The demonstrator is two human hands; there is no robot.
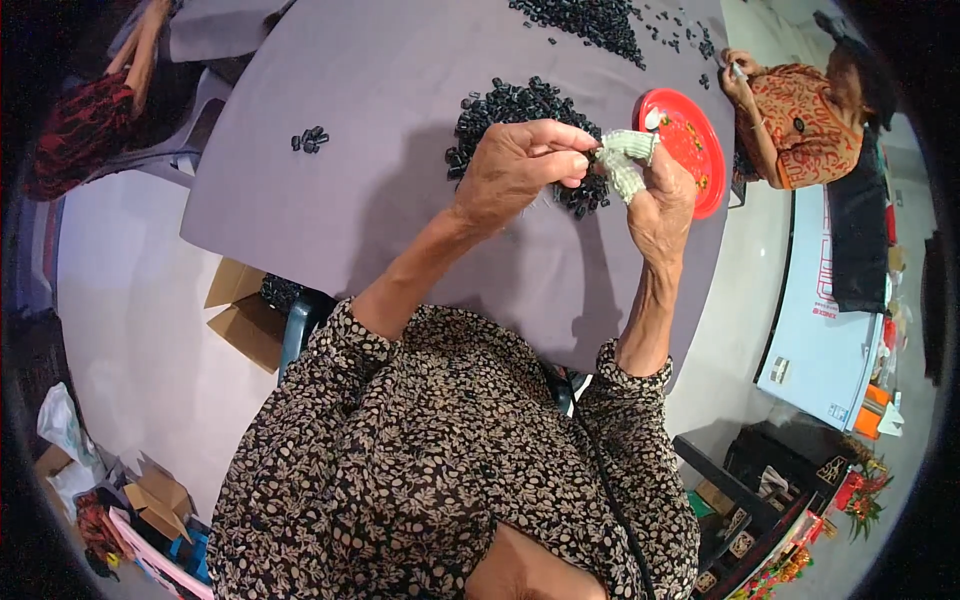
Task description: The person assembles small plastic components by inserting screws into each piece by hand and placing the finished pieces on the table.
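Head view: a small dark piece (598, 147) sits between the two hands, raised over the right side of the near heap (500, 105); it is mostly hidden by fingertips, so its shape cannot be told. The left hand (520, 165) pinches it between thumb and forefinger, the other fingers folded in. The right hand (655, 195) curls its thumb and forefinger toward the same spot; whether they grip too, I cannot tell. Holding it up above the heap probably keeps so small a thing in plain sight. The right hand wears pale green finger covers (632, 143) on those two digits, likely to guard the skin or add hold; they look knitted, ribbed and soft, against the left's bare skin.

The near heap itself is a loose mound of stubby, glossy black pieces, seemingly hard plastic, placed within easy reach. Left of it lies a small cluster (310, 140) of similar pieces, and beyond it a far heap (590, 22). To its right stands a round, smooth red plate (668, 95) with bits of something in it, perhaps set aside from the mound. Under the near heap, the bench (330, 215) has a matt, grey-mauve surface with a curved edge. Farther right of the heap sits a co-worker (815, 125) in an orange patterned top.
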